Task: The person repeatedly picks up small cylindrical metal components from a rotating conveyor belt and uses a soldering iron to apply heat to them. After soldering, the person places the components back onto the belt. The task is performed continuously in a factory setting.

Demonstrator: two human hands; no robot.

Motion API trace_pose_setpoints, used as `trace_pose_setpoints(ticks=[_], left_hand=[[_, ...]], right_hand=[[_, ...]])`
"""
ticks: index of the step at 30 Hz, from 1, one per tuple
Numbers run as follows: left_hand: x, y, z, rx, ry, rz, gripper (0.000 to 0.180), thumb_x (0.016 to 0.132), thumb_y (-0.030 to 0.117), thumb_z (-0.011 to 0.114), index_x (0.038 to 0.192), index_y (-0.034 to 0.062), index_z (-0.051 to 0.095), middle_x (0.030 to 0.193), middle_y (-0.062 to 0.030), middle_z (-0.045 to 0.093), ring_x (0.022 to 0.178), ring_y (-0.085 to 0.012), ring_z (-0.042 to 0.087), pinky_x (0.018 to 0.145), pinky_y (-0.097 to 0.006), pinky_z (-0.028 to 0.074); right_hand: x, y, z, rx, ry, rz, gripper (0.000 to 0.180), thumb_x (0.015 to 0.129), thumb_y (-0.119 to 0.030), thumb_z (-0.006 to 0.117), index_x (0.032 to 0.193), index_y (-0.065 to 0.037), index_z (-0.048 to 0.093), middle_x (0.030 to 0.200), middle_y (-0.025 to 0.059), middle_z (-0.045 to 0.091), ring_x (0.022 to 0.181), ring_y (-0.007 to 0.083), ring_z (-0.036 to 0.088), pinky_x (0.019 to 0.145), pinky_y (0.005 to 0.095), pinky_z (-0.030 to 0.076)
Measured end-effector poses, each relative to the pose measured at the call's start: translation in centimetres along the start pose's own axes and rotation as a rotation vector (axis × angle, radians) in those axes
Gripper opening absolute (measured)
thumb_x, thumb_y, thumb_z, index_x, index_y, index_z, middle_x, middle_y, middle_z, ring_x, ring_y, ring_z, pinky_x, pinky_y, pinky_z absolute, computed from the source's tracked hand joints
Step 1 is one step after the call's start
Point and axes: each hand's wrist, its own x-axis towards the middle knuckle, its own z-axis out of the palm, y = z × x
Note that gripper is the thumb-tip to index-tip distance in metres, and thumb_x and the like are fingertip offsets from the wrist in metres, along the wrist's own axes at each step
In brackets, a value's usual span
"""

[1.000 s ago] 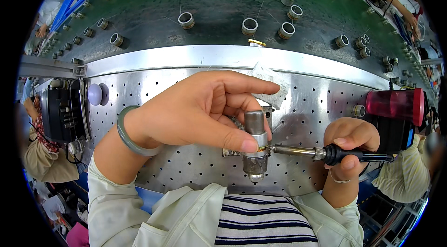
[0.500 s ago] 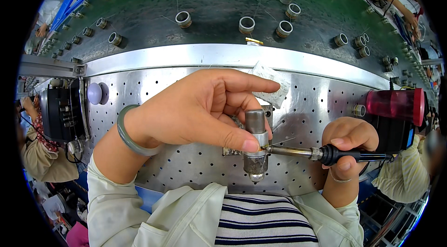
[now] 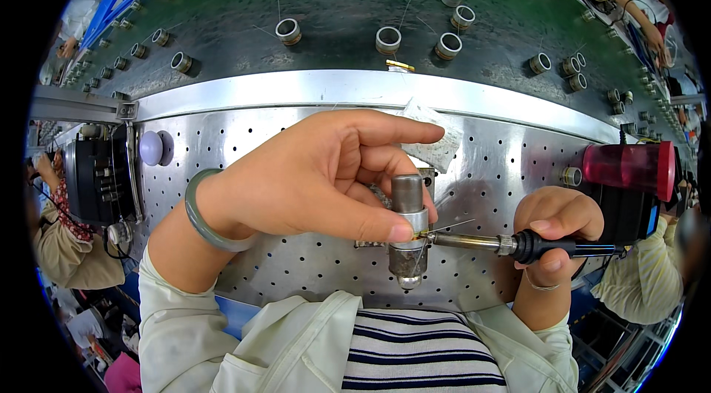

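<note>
My left hand [image 3: 318, 178] has its thumb and fingers around a metal ring [image 3: 411, 221], which sits on a dark metal post [image 3: 407, 191] with a rounded lower end. The index finger stretches out past the post's top. In my right hand [image 3: 561, 226] is a soldering iron [image 3: 529, 246] with a black grip, pinched between thumb and fingers. Its tip meets the ring's right side, close to my left thumb. Thin wires stick out at that spot. Part of the ring is covered by the left thumb, and the other left fingers are partly hidden behind the post.
A perforated metal work plate [image 3: 244, 274] lies under my hands. Beyond its silver rail [image 3: 296, 89], a dark green belt [image 3: 333, 30] carries several metal rings. A red translucent container [image 3: 626, 166] stands at right, a purple knob [image 3: 151, 148] at left. Other people sit on both sides.
The rings on the belt have shifted very slightly left. The post in my left hand has moved a touch right; the soldering iron stays against the ring.
</note>
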Motion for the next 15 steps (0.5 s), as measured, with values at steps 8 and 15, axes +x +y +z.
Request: trace_pose_setpoints(ticks=[8, 15], left_hand=[[0.06, 0.02, -0.16, -0.010, -0.017, -0.005, 0.076, 0.068, -0.010, 0.070, 0.136, -0.0060, 0.035, 0.097, -0.0201, 0.064, 0.073, -0.0082, 0.062, 0.059, -0.013, 0.048], [0.22, -0.37, 0.34, 0.011, -0.013, 0.032, 0.076, 0.068, -0.007, 0.070, 0.136, -0.0069, 0.035, 0.097, -0.0197, 0.064, 0.079, -0.0111, 0.062, 0.065, -0.016, 0.049]], right_hand=[[0.17, 0.02, -0.11, -0.037, -0.049, -0.016, 0.029, 0.072, -0.002, 0.075, 0.092, 0.010, 0.059, 0.064, 0.0125, 0.059, 0.045, 0.0163, 0.055, 0.041, 0.0251, 0.040], [0.09, -0.16, -0.21, -0.038, -0.011, -0.007, 0.026, 0.075, -0.006, 0.074, 0.090, 0.008, 0.058, 0.064, 0.0110, 0.058, 0.045, 0.0154, 0.055, 0.040, 0.0244, 0.040]])
